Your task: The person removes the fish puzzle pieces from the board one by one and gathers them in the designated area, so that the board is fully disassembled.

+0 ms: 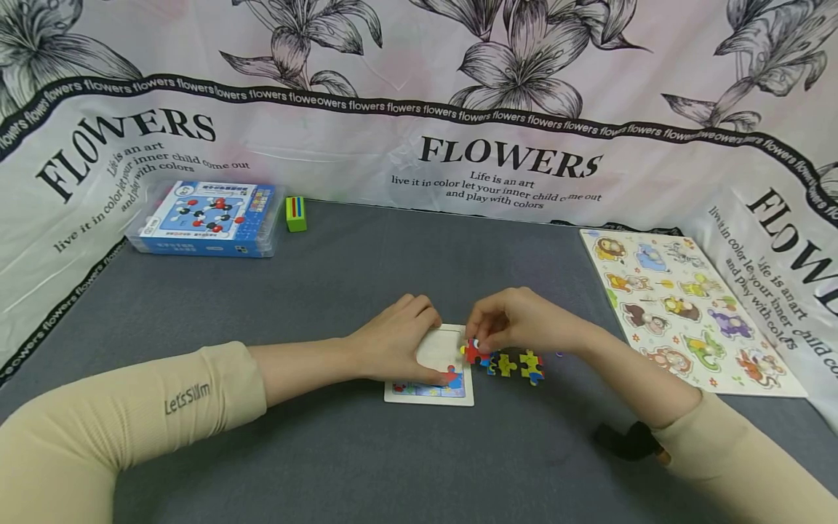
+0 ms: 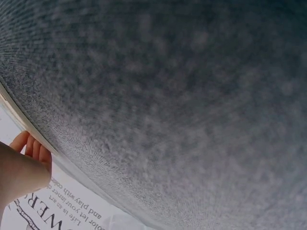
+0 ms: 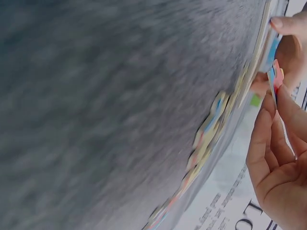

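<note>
A small white-rimmed jigsaw tray (image 1: 428, 400) lies on the grey table, with colourful pieces fitted along its lower part. Across its left side rests my left hand (image 1: 396, 342), thumb extended over the fitted pieces and fingers by the far edge. My right hand (image 1: 520, 320) pinches a red and blue jigsaw piece (image 3: 275, 79) between thumb and fingertips, just beyond the tray's right rim. To the right of the tray lie loose jigsaw pieces, among them a yellow one (image 1: 505, 365) and a yellow, red and blue one (image 1: 532, 367). Only my left hand's edge (image 2: 24, 167) shows in the left wrist view.
At the back left sits a clear plastic box (image 1: 203, 218) with a blue label, beside a green block with coloured stripes (image 1: 296, 215). An animal picture board (image 1: 694, 313) lies to the right. A flower-printed sheet (image 1: 366, 145) hangs behind the table.
</note>
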Demonstrator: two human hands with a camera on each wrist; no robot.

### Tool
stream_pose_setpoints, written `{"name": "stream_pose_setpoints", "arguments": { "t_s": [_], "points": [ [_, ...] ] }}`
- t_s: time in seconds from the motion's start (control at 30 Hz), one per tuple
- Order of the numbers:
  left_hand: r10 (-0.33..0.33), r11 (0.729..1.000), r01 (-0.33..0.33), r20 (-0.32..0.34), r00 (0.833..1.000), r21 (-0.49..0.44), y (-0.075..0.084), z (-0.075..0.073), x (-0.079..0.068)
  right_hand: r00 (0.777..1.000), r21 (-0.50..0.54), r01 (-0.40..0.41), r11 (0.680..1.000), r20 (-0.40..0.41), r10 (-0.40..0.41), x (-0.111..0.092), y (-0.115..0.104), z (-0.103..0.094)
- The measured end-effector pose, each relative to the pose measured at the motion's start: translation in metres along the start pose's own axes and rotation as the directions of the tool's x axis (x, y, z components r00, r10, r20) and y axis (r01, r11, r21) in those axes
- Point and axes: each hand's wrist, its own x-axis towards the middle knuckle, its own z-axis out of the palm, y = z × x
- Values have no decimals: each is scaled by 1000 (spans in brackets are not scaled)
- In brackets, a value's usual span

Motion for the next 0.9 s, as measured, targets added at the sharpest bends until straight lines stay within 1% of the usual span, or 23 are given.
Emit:
{"name": "stream_pose_setpoints", "arguments": {
  "t_s": [0.13, 0.37, 0.47, 0.7, 0.9],
  "points": [
    [-2, 1000, 2, -5, 1000, 1, 1, 0, -1, 1000, -7, -17, 1000, -14, 17, -10, 9, -5],
    [7, 1000, -7, -12, 1000, 1, 1, 0, -2, 995, -18, -89, 996, -37, 88, -31, 24, -15],
    [13, 1000, -13, -14, 1000, 3, 1, 0, -2, 994, -25, -106, 994, -45, 104, -39, 30, -18],
    [15, 1000, -15, -4, 1000, 6, 0, -2, -2, 995, -34, -90, 995, -51, 88, -58, 46, -23],
    [14, 1000, -14, -4, 1000, 11, 0, -3, -2, 996, -11, -79, 997, -32, 79, -74, 55, -28]
  ]
}}
